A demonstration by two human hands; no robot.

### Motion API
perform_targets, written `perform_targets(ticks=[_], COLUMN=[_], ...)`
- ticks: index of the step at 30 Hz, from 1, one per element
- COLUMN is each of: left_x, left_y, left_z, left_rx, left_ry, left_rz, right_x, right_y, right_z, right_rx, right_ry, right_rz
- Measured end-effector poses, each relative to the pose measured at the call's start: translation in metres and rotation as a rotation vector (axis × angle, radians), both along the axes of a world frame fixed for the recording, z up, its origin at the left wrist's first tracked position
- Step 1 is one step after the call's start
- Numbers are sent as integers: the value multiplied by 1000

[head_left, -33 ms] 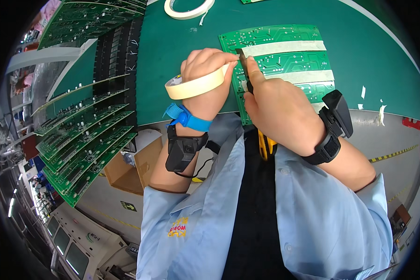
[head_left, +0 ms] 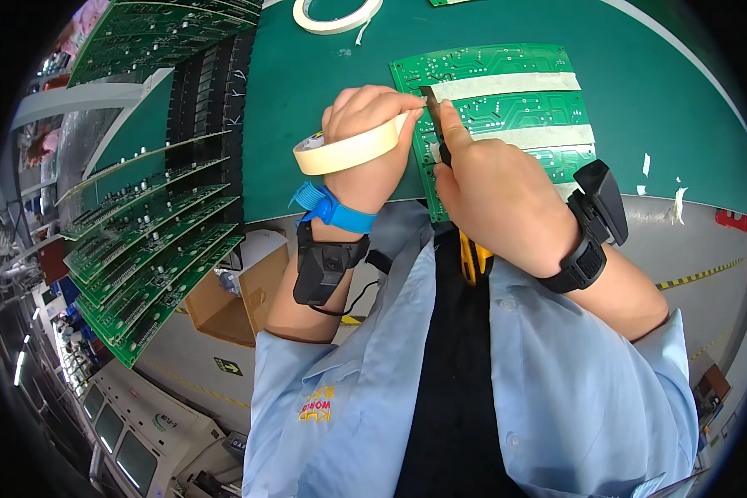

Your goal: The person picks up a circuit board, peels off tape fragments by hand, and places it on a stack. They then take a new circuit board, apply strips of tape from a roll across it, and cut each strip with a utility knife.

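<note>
A green circuit board lies on the green work mat, with pale strips of masking tape stuck across it. My left hand is closed at the board's left edge, its fingertips pinching the end of the tape. A cream roll of masking tape hangs against the back of that hand. My right hand grips a utility knife whose yellow handle shows below the palm. Its dark tip lies over the left end of the upper strip, beside my left fingertips, under my outstretched index finger.
Another tape roll lies at the far side of the mat. Tape scraps are near its right edge. On the left, several circuit boards stand slotted in a black rack. A cardboard box sits below.
</note>
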State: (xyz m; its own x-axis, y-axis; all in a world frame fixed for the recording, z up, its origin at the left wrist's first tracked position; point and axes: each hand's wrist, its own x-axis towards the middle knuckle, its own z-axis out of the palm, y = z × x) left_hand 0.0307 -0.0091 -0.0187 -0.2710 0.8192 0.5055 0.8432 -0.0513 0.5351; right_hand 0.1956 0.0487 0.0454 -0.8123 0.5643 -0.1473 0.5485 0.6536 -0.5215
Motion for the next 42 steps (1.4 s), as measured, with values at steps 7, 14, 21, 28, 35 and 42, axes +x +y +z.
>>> perform_targets(ticks=[7, 14, 21, 28, 35, 42], left_x=[-7, -16, -21, -17, -2, 7], left_y=[-1, -1, -9, -35, -46, -35], left_z=[4, 7, 10, 25, 28, 31], left_rx=[-49, -82, -142, -17, 106, 141], left_ry=[-42, -8, -28, -463, -932, -1161], left_rz=[-73, -151, -265, 51, 11, 97], right_x=[1, 5, 6, 21, 112, 175], right_y=[0, 1, 3, 15, 126, 193], right_z=[0, -2, -4, -7, -17, -41], right_rx=[14, 3, 83, -213, -111, 12], right_ry=[-3, 36, 94, 155, 498, 45], right_rz=[-11, -6, 32, -14, -411, -751])
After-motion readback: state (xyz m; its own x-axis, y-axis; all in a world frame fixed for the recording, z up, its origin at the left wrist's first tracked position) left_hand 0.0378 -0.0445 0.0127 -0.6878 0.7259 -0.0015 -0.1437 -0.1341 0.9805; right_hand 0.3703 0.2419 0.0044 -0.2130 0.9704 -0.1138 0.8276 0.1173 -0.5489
